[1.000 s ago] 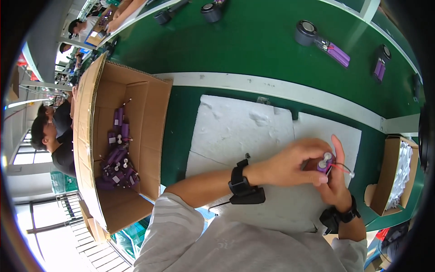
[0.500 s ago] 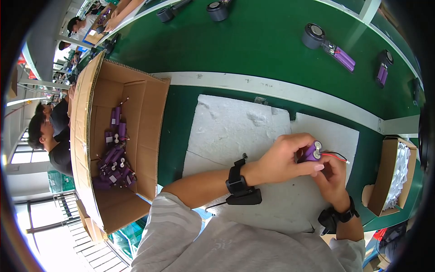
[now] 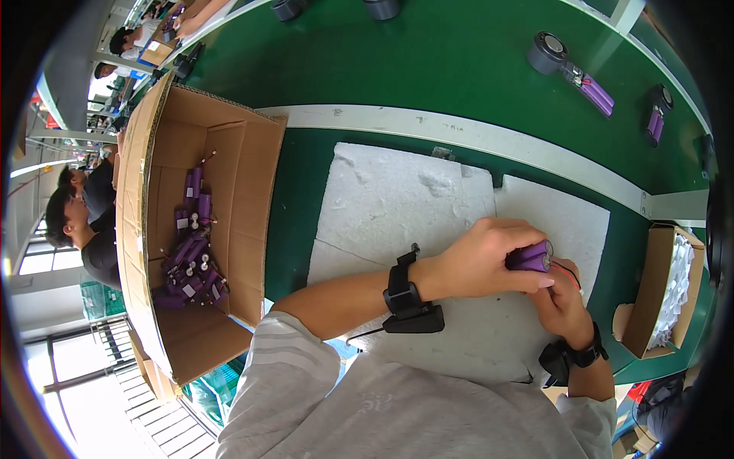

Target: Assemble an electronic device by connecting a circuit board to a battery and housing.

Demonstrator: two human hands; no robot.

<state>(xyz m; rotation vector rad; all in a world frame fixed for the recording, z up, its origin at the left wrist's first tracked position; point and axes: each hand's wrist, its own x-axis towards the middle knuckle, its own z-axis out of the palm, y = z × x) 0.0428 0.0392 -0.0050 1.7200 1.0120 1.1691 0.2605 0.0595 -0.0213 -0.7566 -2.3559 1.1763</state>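
Note:
A purple battery pack of cylindrical cells is held above the right part of the white foam sheets. My left hand is closed around it, thumb in front and fingers behind, with the cell ends facing right. My right hand is closed against the pack's right side, its fingers partly hidden by the pack and the left thumb. Red wire from the pack runs along the right fingers. Under both hands lie the foam sheets, cracked and pitted.
To the left a tall cardboard box holds several purple battery packs. A small carton of white pieces stands at right. Beyond a metal rail, dark round units with purple packs lie on a green surface. People sit at far left.
The battery pack has turned in my hands: the metal tab on its end no longer shows, and less wire is visible. Units on the green surface have shifted slightly right.

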